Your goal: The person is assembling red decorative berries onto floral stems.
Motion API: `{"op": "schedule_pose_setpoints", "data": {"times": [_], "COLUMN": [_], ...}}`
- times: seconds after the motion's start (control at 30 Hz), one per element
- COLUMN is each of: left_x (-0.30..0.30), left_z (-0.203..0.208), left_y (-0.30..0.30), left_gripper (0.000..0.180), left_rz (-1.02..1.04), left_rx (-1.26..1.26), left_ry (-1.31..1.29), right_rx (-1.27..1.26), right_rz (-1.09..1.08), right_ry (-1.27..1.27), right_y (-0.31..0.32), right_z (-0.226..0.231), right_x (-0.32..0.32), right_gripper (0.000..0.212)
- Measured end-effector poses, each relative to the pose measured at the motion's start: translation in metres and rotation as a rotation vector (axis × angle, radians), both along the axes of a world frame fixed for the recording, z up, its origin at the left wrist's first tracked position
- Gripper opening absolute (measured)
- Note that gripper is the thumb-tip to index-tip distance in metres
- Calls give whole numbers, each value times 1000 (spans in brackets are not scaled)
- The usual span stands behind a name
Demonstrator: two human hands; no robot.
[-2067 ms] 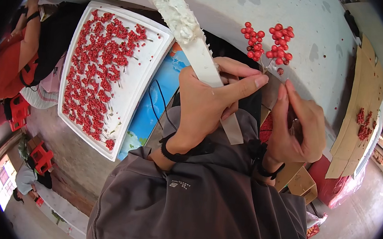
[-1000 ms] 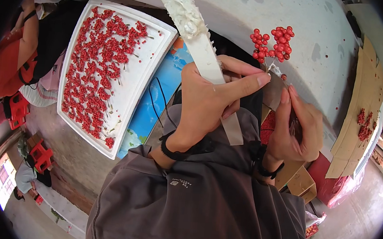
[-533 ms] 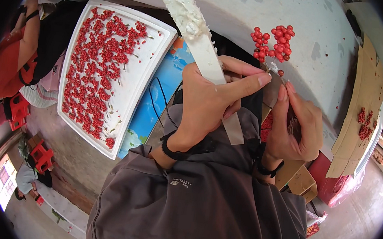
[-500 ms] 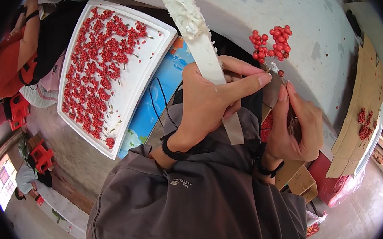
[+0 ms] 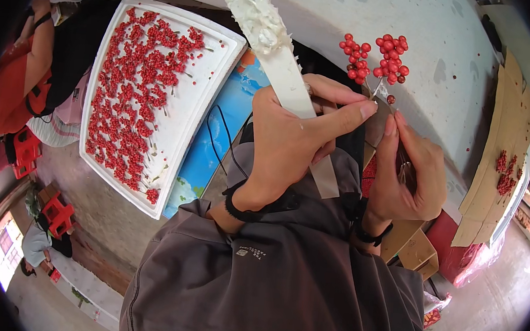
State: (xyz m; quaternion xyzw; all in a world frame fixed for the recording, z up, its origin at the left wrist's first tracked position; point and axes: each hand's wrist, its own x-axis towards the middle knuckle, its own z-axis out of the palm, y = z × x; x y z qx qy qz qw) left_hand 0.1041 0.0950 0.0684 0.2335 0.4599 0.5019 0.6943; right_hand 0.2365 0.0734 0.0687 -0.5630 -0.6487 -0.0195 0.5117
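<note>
Between thumb and forefinger, my left hand (image 5: 292,130) pinches the stem of a sprig of red berries (image 5: 390,58). A white-coated part shows at the fork below its clusters. The same hand also grips a flat pale stick (image 5: 284,83), whose far end carries thick white paste (image 5: 252,12). My right hand (image 5: 414,171) is closed beside it, thumb and forefinger pinched at a thin stem just under a single dark red berry (image 5: 391,99). Something thin and metallic (image 5: 406,170) shows in the right palm; its kind is unclear.
At left a white foam tray (image 5: 203,86) of red berry sprigs rests over a blue printed surface (image 5: 182,187). A pale covered table (image 5: 431,29) lies ahead. Cardboard (image 5: 482,170) with berry sprigs is at right, a cardboard box (image 5: 417,249) below. Another person sits at far left.
The berry clusters have turned slightly and stand a little further apart, with more of the fork showing. Both hands keep almost the same place and grip.
</note>
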Motion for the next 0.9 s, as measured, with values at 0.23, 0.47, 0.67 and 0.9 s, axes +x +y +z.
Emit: {"op": "schedule_pose_setpoints", "data": {"times": [0.23, 0.47, 0.67, 0.9], "left_x": [1, 1, 4, 3], "left_z": [0, -4, -3, -3], "left_y": [0, -1, -2, -1], "left_gripper": [12, 12, 11, 10], "left_rz": [0, 4, 3, 14], "left_rx": [-9, 6, 8, 1], "left_ry": [14, -4, 6, -9], "right_rx": [-10, -62, -67, -40], "right_rz": [-42, -31, -72, -35], "right_ry": [37, 32, 68, 81], "right_y": [5, -1, 3, -2], "right_z": [2, 5, 5, -2], "right_x": [-3, -5, -10, -8], "right_gripper": [22, 21, 21, 20]}}
